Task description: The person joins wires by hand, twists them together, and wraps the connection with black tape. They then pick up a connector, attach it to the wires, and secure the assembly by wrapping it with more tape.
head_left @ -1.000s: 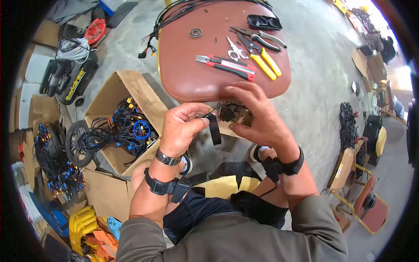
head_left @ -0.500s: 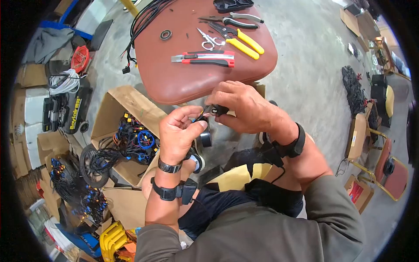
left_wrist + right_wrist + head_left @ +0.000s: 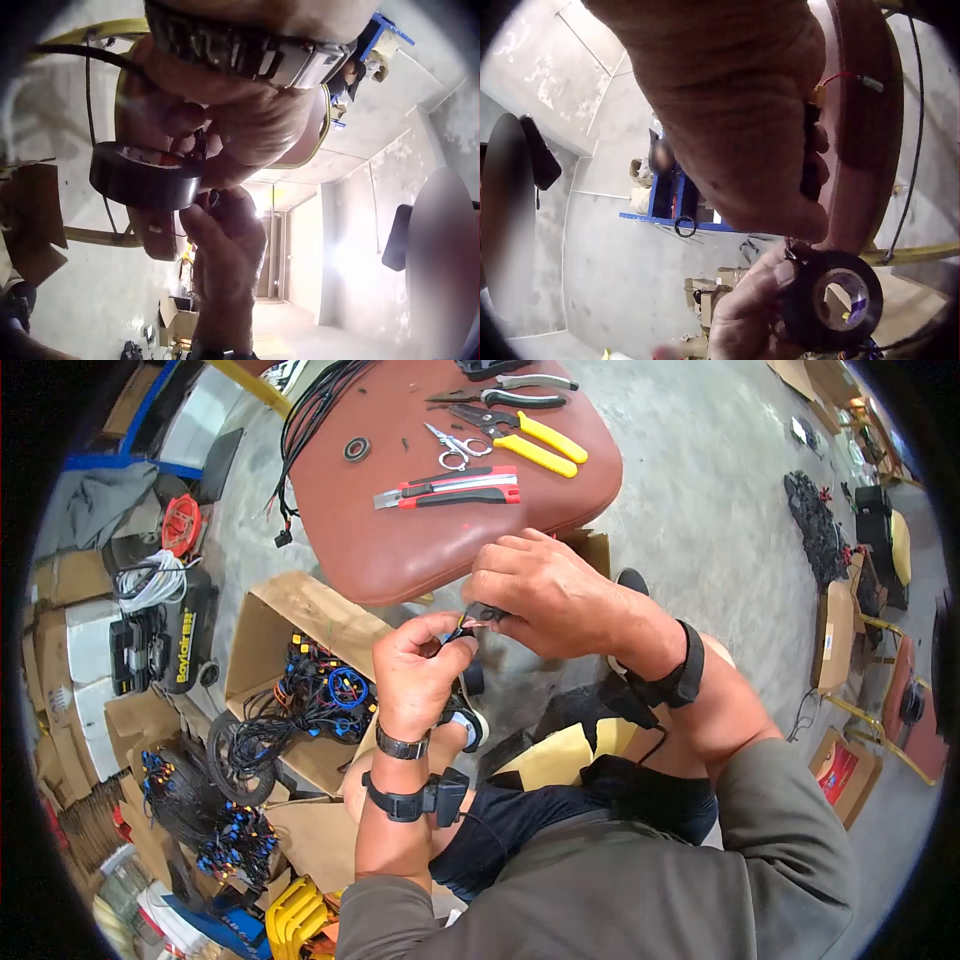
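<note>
My left hand (image 3: 415,670) pinches thin wires (image 3: 467,624) between thumb and fingertips. Right beside those fingertips is a roll of black tape (image 3: 870,307), seen in the right wrist view with its pale core; the left wrist view shows the roll (image 3: 142,180) from its edge. Close to the left one, my right hand (image 3: 540,595) curls its fingers round a black cable piece (image 3: 811,157), mostly covered by the palm. From that grip stick out a yellow connector (image 3: 820,95) and a red wire with a clear tip (image 3: 870,83).
On the red padded seat (image 3: 350,560) lie a utility knife (image 3: 450,488), scissors (image 3: 455,448), yellow-handled wire strippers (image 3: 530,440), pliers (image 3: 510,398) and a bearing (image 3: 356,449). A cardboard box (image 3: 250,650) holding a cable tangle (image 3: 320,690) stands at the left.
The right hand, earlier spread apart from the left, has come in beside it and curled round the black cable piece. The head view has shifted, so the seat sits farther left and higher.
</note>
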`<act>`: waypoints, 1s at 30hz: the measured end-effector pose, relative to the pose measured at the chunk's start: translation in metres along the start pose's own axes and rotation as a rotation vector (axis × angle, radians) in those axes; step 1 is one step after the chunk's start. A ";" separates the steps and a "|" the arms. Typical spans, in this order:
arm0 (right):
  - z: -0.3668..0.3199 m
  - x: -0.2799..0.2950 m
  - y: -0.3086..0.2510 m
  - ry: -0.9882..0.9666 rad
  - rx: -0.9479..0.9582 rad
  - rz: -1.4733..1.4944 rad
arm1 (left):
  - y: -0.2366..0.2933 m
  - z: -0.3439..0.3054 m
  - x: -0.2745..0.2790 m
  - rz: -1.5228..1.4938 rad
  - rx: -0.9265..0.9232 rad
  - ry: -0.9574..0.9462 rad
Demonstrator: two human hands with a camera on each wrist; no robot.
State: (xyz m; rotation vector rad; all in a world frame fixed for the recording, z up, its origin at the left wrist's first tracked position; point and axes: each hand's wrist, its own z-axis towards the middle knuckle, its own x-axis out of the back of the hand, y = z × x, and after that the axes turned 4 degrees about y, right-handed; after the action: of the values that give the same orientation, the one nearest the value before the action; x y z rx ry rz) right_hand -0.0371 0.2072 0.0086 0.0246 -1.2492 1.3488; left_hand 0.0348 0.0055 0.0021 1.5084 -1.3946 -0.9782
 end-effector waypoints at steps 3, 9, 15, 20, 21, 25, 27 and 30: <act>-0.001 0.000 0.001 -0.039 -0.013 -0.051 | 0.000 -0.002 -0.001 0.120 -0.026 0.050; 0.007 0.018 -0.007 0.088 -0.048 -0.008 | 0.007 -0.001 0.001 -0.019 -0.090 0.113; 0.002 0.031 0.009 0.308 -0.442 0.508 | 0.013 -0.004 0.011 -0.043 -0.116 0.112; 0.001 0.048 0.025 0.342 -0.757 1.053 | 0.015 -0.003 0.022 -0.284 -0.227 -0.049; 0.000 0.049 0.030 0.338 -0.747 1.056 | 0.017 -0.003 0.024 -0.352 -0.249 -0.078; 0.004 0.051 0.039 0.208 -0.757 1.009 | 0.015 -0.001 0.036 -0.545 -0.230 -0.131; 0.008 0.045 0.029 0.065 -0.743 0.876 | 0.016 0.000 0.035 -0.562 -0.228 -0.121; 0.010 0.021 0.013 -0.186 -0.750 0.802 | 0.016 0.000 0.034 -0.541 -0.220 -0.089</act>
State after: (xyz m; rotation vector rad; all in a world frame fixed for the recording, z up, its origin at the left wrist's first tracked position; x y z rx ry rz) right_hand -0.0584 0.2194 0.0194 -0.9837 -1.9717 1.4513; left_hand 0.0323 -0.0287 0.0172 1.7232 -0.9063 -1.4891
